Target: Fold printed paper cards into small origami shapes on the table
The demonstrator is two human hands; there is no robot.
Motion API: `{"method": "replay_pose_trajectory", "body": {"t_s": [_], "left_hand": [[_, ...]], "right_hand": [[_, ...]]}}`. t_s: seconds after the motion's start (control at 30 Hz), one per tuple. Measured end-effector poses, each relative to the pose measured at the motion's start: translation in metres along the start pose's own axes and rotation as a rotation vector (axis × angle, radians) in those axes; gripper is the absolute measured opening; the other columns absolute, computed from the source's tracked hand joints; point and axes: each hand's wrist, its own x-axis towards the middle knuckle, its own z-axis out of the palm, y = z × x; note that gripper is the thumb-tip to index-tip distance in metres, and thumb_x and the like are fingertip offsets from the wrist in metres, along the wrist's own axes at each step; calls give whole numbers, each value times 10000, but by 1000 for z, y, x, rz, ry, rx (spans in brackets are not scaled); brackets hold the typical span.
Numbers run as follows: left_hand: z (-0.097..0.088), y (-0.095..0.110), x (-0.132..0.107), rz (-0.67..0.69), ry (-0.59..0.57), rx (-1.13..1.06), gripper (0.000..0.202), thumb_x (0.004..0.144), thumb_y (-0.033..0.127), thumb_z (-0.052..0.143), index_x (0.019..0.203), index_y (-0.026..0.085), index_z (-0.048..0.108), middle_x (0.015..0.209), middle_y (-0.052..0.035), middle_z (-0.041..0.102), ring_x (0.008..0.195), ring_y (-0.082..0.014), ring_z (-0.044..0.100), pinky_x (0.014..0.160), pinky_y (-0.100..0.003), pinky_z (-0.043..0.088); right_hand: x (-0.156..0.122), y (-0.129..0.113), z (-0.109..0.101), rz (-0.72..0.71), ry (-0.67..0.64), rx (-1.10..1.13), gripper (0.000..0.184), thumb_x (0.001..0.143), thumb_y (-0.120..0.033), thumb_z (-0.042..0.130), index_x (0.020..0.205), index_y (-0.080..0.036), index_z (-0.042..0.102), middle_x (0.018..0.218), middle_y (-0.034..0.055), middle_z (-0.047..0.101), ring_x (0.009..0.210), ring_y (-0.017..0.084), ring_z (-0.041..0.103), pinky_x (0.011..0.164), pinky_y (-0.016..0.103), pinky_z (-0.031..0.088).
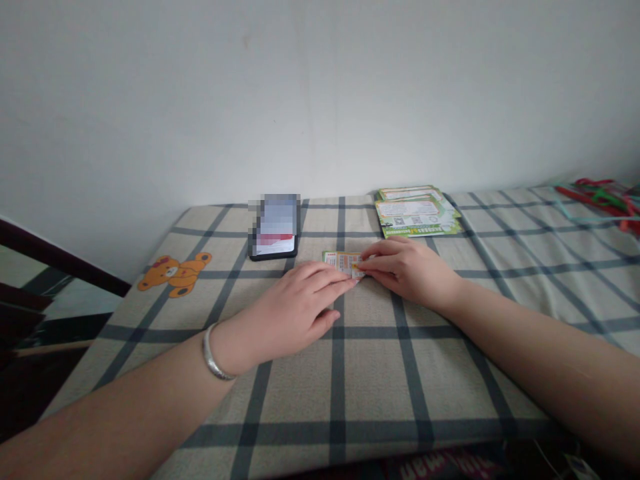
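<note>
A small printed card point(336, 259) with green, white and orange areas lies on the checked tablecloth between my hands. My left hand point(303, 303), with a silver bangle at the wrist, rests palm down with its fingers stretched out, the fingertips on the card's lower edge. The thumb is apart from the fingers. My right hand point(413, 270) has its fingertips drawn together in a pinch at the card's right end. A small yellow patch shows by those fingertips; I cannot tell whether it is print or a separate piece. My fingers hide part of the card.
A phone point(277, 227) with a lit, pixelated screen stands behind my left hand. Several green-and-white printed sheets point(415, 212) are stacked near the wall. Red and green items point(600, 197) lie at the far right. A bear picture point(175, 275) is at the left.
</note>
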Motion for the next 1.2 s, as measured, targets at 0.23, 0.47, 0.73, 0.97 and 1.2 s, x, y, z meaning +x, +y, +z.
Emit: {"method": "replay_pose_trajectory", "body": {"t_s": [0.23,0.47,0.73,0.97,1.2], "left_hand": [[0,1,0,-1,-16,-6,448,943,266,484,1388,228,446,1403,-25,476,1312,-206,362,1155,-401,292],[0,0,0,0,-15,-20,439,937,263,496,1375,243,460,1406,-12,480,1313,-199,365,1153,-398,301],[1,0,0,23,-13,-5,467,940,256,484,1402,233,421,1461,-4,444,1343,-211,343,1152,-412,300],[0,-1,-1,-6,-10,8,453,926,294,506,1366,209,449,1447,-29,459,1356,-226,331,1164,-446,263],[1,-1,0,-22,-19,1,503,929,323,508,1407,204,405,1450,-36,459,1360,-221,327,1154,-424,277]], "right_hand": [[-1,0,1,14,-18,-13,232,922,-223,538,1051,-200,730,1076,55,702,892,192,635,807,333,501],[1,1,-1,-2,-33,-5,236,934,-230,525,1048,-203,730,1043,56,710,870,190,638,775,325,496],[1,4,0,-7,-34,-2,243,944,-259,513,1044,-215,730,1030,49,705,872,185,620,781,321,484],[2,0,3,17,-20,-49,271,957,-271,485,1069,-202,721,1050,60,701,897,196,602,806,333,483],[3,2,6,3,12,-39,242,944,-254,511,1042,-200,726,1040,65,704,895,187,601,814,325,484]]}}
